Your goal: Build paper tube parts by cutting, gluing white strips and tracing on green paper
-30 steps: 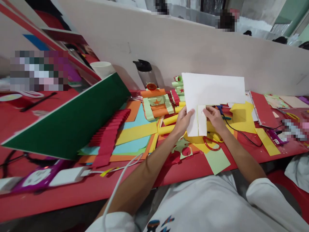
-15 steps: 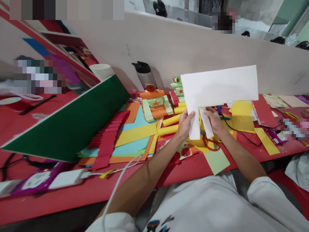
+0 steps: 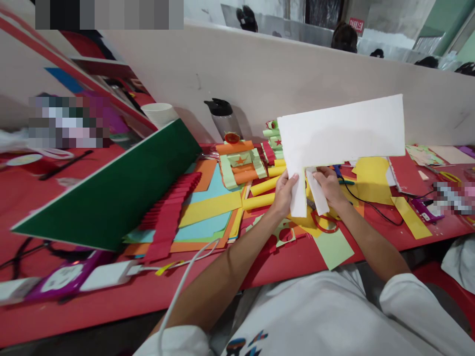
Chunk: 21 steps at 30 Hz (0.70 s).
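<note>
A large white sheet of stiff paper or board [image 3: 341, 131], with a leg hanging down at its left end, is held up above the table. My left hand [image 3: 284, 195] grips that leg, thumb on the near face. My right hand [image 3: 330, 187] pinches a narrow white strip [image 3: 317, 193] just right of the leg; a gap parts the two lower down. Whether the strip still joins the sheet at its top I cannot tell. Red-handled scissors [image 3: 326, 227] lie beneath, partly hidden by the strip. Left of my hands are yellow paper rolls [image 3: 260, 201].
A green board [image 3: 111, 193] leans at left beside stacked coloured paper [image 3: 211, 217] and a pleated red paper strip [image 3: 163, 232]. Behind stand an orange-and-green paper model [image 3: 240, 160] and a bottle [image 3: 222, 118]. A white cable [image 3: 174, 301] crosses my left arm.
The white sheet's right end has tilted slightly upward and to the right. The strip in my right hand slants more from the leg. Both hands keep their hold.
</note>
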Tool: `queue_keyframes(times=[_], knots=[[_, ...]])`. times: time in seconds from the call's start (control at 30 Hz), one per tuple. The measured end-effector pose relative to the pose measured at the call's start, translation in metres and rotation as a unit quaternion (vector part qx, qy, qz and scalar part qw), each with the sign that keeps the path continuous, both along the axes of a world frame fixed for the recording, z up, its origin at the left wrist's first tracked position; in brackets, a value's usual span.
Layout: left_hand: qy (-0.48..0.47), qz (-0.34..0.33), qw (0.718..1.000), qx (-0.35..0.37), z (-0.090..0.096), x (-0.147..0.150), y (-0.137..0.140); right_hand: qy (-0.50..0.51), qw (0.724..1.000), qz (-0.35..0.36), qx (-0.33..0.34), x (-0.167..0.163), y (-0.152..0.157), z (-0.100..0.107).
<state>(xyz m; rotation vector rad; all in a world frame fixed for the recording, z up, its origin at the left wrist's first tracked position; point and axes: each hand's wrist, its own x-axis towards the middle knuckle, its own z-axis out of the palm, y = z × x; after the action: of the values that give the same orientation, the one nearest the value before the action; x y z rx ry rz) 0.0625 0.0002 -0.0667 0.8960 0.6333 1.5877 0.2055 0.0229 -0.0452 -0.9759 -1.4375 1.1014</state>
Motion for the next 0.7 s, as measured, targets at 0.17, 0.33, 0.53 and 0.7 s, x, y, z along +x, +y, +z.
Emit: queue_keyframes(times=[0.17, 0.33, 0.53, 0.7], knots=[[-0.075, 0.081, 0.994, 0.016, 0.016, -0.021, 0.009, -0.010, 1.000, -0.006, 0.012, 0.008, 0.001, 0.000], [-0.059, 0.113, 0.992, -0.007, 0.022, -0.030, 0.017, 0.030, 0.999, 0.041, 0.007, 0.010, -0.001, 0.004], [0.033, 0.102, 0.993, -0.040, 0.012, -0.031, 0.024, 0.013, 0.998, 0.050, 0.033, 0.013, -0.006, 0.010], [0.109, 0.059, 0.991, -0.048, 0.009, -0.034, 0.022, 0.015, 0.998, 0.047, 0.049, 0.014, -0.007, 0.010]])
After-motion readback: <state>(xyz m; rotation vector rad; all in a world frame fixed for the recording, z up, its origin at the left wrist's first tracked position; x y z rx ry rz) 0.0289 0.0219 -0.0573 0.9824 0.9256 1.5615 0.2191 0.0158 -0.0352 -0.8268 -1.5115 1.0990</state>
